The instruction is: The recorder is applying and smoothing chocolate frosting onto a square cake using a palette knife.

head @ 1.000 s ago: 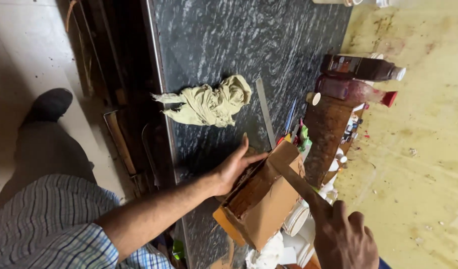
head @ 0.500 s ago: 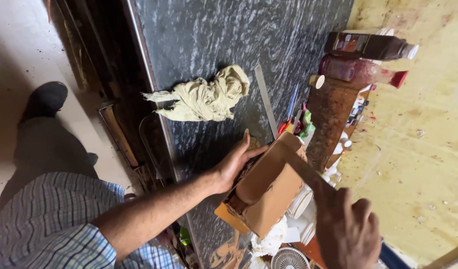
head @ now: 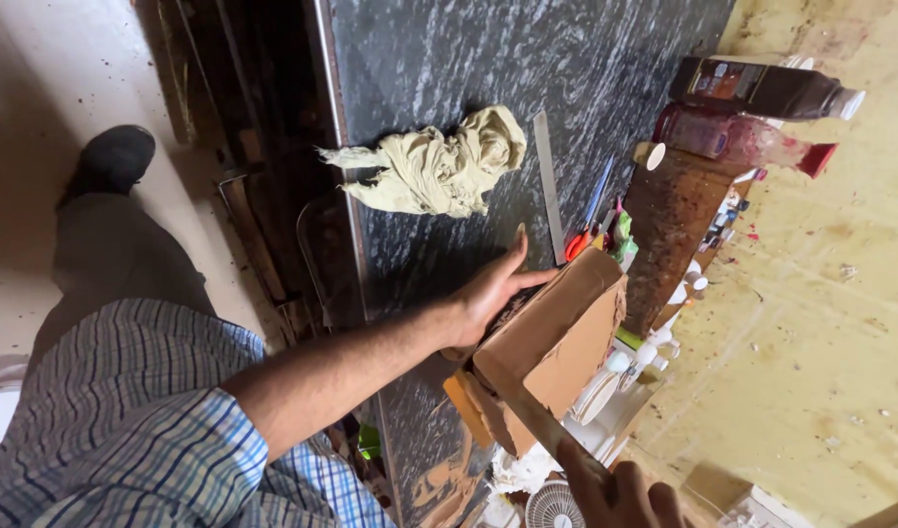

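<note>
— Left hand (head: 490, 293) lies flat and open on the near side of the cardboard box (head: 556, 342), fingers spread, thumb stretched along the box's edge. It presses rather than grips.

— And the other hand?

— Right hand (head: 620, 497) is at the bottom edge of the view, fingers curled shut around a long flat blade-like tool (head: 527, 411) that slants up across the box's face. Whether that is a knife or a strip of metal, I cannot tell.

— What lies around them?

— Dark veined stone counter (head: 449, 59) runs under everything. Well apart from the box, a crumpled pale cloth (head: 439, 166) sits on it. Just beside the cloth lies a steel ruler (head: 548, 186), and near that a blue pen (head: 597, 191) and red-handled scissors (head: 578, 244). Beyond those stands a stained brown wooden board (head: 676, 220), with two dark bottles (head: 762, 88) lying on their sides against the yellow wall (head: 820, 323). Small white jars (head: 654, 342) crowd in just behind the box, close against its far side.

— How does the box look?

— Plain brown, tilted up on one edge, one flap torn ragged along its rim. More flat brown cardboard pieces (head: 468, 406) lie beneath it. It sits near the counter's middle, between the left hand and the white jars.
</note>
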